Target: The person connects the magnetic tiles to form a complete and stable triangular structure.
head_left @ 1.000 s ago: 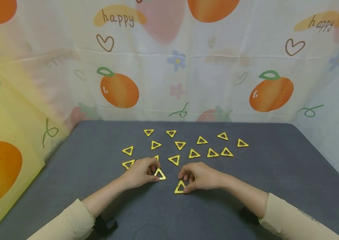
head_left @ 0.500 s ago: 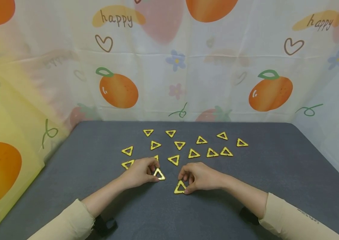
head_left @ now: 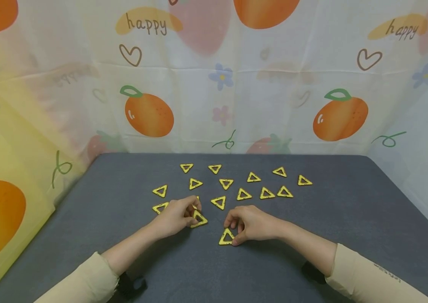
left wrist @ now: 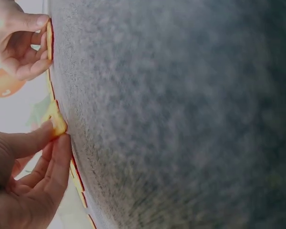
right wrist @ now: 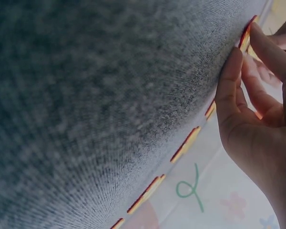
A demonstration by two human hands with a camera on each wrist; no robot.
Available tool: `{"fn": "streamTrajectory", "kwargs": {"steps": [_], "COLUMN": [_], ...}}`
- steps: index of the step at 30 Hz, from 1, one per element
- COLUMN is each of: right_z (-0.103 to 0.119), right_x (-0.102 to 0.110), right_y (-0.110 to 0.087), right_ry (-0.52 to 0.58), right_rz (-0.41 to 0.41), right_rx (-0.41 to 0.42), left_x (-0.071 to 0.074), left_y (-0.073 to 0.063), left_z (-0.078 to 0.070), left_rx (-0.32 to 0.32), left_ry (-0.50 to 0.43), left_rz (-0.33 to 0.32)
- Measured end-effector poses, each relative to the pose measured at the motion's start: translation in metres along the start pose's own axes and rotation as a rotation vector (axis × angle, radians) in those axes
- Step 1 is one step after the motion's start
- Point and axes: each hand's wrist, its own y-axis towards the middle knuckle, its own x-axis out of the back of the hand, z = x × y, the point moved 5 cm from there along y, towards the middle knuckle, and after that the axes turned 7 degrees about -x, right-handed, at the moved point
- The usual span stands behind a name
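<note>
My left hand point(head_left: 177, 214) pinches a yellow open-centred triangle tile point(head_left: 202, 224) between thumb and fingers. In the left wrist view this tile point(left wrist: 58, 124) stands tilted, one corner close to the table surface. To its right, my right hand point(head_left: 257, 223) holds a second yellow triangle tile point(head_left: 226, 243), thumb at the lower right corner and a finger near the top. That tile point(left wrist: 50, 40) lies flat on the table in the left wrist view, a red edge showing underneath. The two held tiles are a short distance apart. Another tile is partly hidden behind the left fingers.
Several more yellow triangle tiles, such as one between the hands point(head_left: 224, 203) and one at the right point(head_left: 304, 184), lie spread over the dark grey table point(head_left: 206, 273). A fruit-print curtain point(head_left: 191, 105) hangs behind and at both sides.
The tile in my left hand has turned and tilted from lying flat, its left side now raised toward the fingers. My right hand and its tile have stayed put.
</note>
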Motion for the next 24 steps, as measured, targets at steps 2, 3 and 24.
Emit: {"fn": "streamTrajectory", "kwargs": {"steps": [2, 3, 24], "right_z": [0.0, 0.0, 0.0], "right_x": [0.0, 0.0, -0.001], "right_y": [0.0, 0.0, 0.001], "right_ry": [0.001, 0.002, -0.011], "right_rz": [0.002, 0.003, 0.003], "right_rx": [-0.003, -0.005, -0.001], "left_x": [0.0, -0.001, -0.035], "left_y": [0.001, 0.001, 0.007], "left_z": [-0.002, -0.003, -0.021], "left_rx": [-0.003, 0.002, 0.091], "left_ry": [0.006, -0.002, -0.222], "left_rz": [-0.002, -0.004, -0.009]}}
